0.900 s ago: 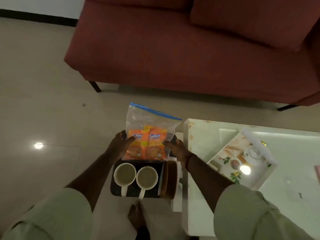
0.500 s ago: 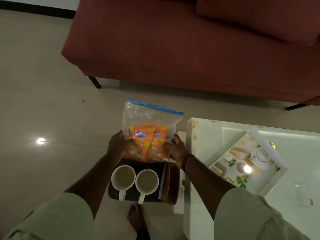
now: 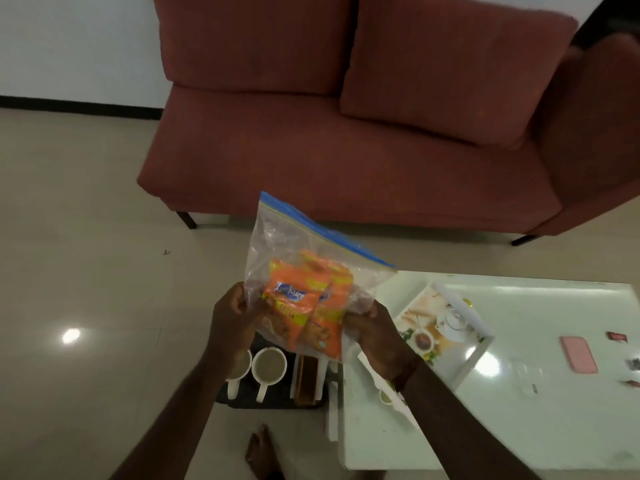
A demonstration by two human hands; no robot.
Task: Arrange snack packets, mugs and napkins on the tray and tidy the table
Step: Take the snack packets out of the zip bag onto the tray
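Note:
A clear zip bag point(image 3: 287, 237) with a blue seal holds orange snack packets point(image 3: 304, 303). My left hand point(image 3: 235, 320) grips its lower left side and my right hand point(image 3: 370, 327) grips its lower right side, holding it in the air. Below it, a dark tray point(image 3: 242, 396) on a low stool carries two white mugs point(image 3: 269, 367) and a brown holder point(image 3: 307, 379). The left mug is partly hidden by my left arm. A white printed tray point(image 3: 460, 355) lies on the white table point(image 3: 519, 427) to the right.
A red sofa point(image 3: 346, 150) stands beyond the table. On the table's right part lie a pink phone point(image 3: 578, 353) and small packets point(image 3: 617, 336). My bare foot point(image 3: 263, 452) rests on the tiled floor below the stool.
Both hands have lifted the zip bag of snack packets up off the dark tray and tilted it. The view has pitched up, showing more of the sofa.

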